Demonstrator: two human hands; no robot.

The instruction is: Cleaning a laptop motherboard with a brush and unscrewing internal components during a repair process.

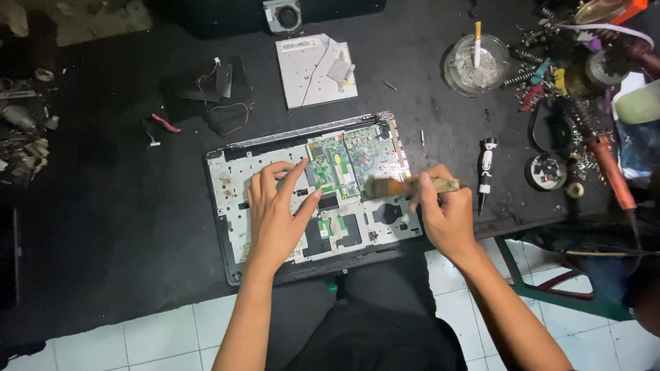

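Nearest, the left hand [275,216] lies flat, fingers spread, on the opened silver laptop chassis [230,189]; at its 3 o'clock the right hand [443,216] has its fingers clamped on a small wooden-handled brush [402,185], bristles over the fragile green circuit board [344,165]. Light brush, best gripped mid-handle. Beyond, at 1 o'clock on the dark cluttered surface [117,206], sits a glass ashtray [476,65].

Landmark: opened laptop base [234,206]. White rectangular label on the silver optical drive [316,70] just above it, near the drive's top edge [300,45]. Small white sticker at the base's lower front [297,254]. No packages, signs or screens visible.
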